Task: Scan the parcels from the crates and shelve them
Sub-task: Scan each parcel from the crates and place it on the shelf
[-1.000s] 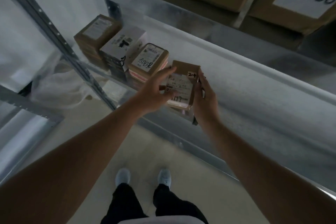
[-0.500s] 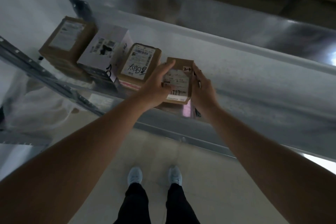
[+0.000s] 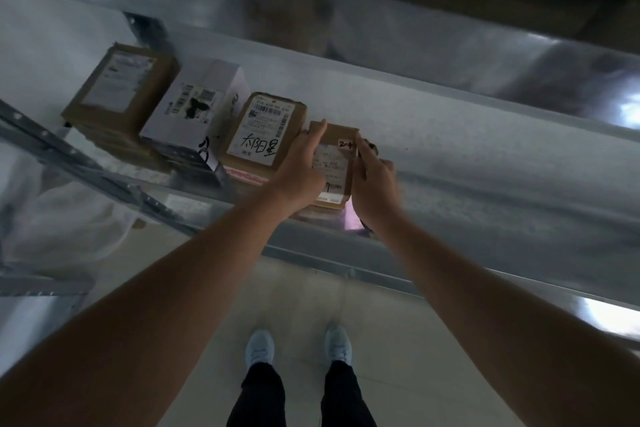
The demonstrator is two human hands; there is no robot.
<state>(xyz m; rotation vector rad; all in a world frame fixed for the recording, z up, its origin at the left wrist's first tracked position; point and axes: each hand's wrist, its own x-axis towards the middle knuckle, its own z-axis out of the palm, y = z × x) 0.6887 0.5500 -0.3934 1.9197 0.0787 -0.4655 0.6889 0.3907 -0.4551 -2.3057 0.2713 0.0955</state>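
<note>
Step in hand: shelving, judged from layout. The small brown parcel (image 3: 334, 166) sits at frame centre on the metal shelf (image 3: 485, 163), at the right end of a row of parcels. Scanning of this one looks done; no scanner can be identified with certainty.

Row, left to right across upper left of frame: brown box (image 3: 119, 90), white box (image 3: 197, 104), labelled box with handwritten characters (image 3: 265, 130), then the small brown parcel touching or just beside it; the gap is hidden by the hand.

Left hand (image 3: 301, 170): grasping the parcel's left side, fingers laid over the top face, index finger reaching toward the far edge. Forearm runs up from lower left.

Right hand (image 3: 375, 180): against the parcel's right side, fingers curled. A dark object seems pinched in it, with a pinkish glow below the wrist; what it is cannot be told. Whether this hand truly grips the parcel or only steadies it cannot be told either.

Next move calls for: seat the parcel flush with its neighbour, label up, release both hands without dragging it off the front lip.
</note>
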